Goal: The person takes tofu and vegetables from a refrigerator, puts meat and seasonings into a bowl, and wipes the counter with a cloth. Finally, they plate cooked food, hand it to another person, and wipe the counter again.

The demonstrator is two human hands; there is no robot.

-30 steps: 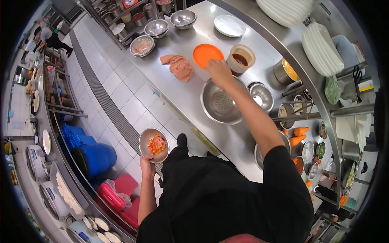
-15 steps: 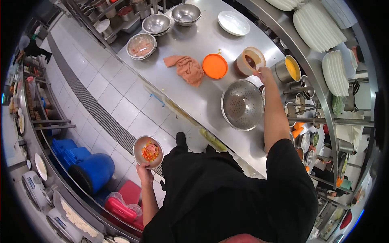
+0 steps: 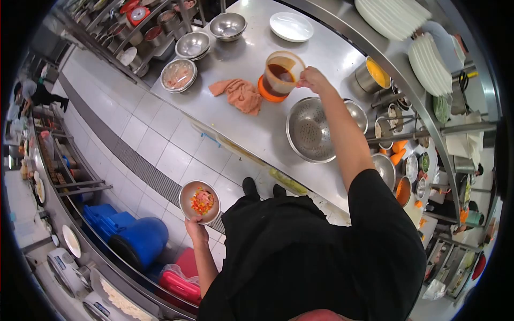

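My left hand holds a metal bowl by its near rim; chopped red, yellow and pink pieces lie inside. My right hand grips the edge of a plastic tub of dark brown sauce. That tub overlaps an orange lid on the steel counter; whether they touch I cannot tell. Left of the lid lies a crumpled pinkish-orange cloth. Under my right forearm is a perforated colander.
Metal bowls and a white plate stand on the counter's far side. A pot of yellow liquid is at the right. Stacked plates fill the shelf. Blue bins stand lower left. A person is far left.
The tub of sauce has moved left with my right hand, from beside the orange lid to over it. My left hand still holds the bowl. The whole view has shifted slightly.
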